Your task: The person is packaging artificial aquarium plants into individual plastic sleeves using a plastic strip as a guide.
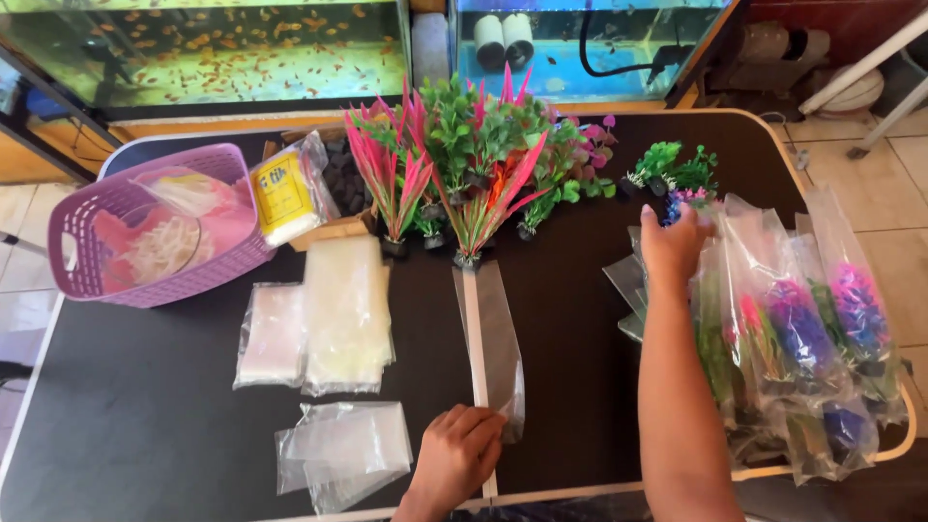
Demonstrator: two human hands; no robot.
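The black bench [580, 367] is being used as a work surface, with a purple basket [72, 227] at its far left, a cluster of artificial aquarium plants [464, 155] standing along the back edge, and a heap of bagged plants [802, 329] lying on its right side. Stacks of flat clear bags [343, 309] are lying left of centre. A long, narrow clear plastic sleeve [493, 329] is being held flat on the bench, running from the plant cluster toward the near edge; it is judged to be very light, limp and slippery, so it is best pinned at an end or pinched at its open mouth. The small blue-and-purple plant [681, 200] is judged to be light and springy, with a firmer weighted base suited to a grip. The left hand [459, 449] is being pressed, fingers curled, onto the sleeve's near end. The right hand [674, 244] is being stretched forward with the forearm extended, its fingers closing around the small plant beside the bagged heap.
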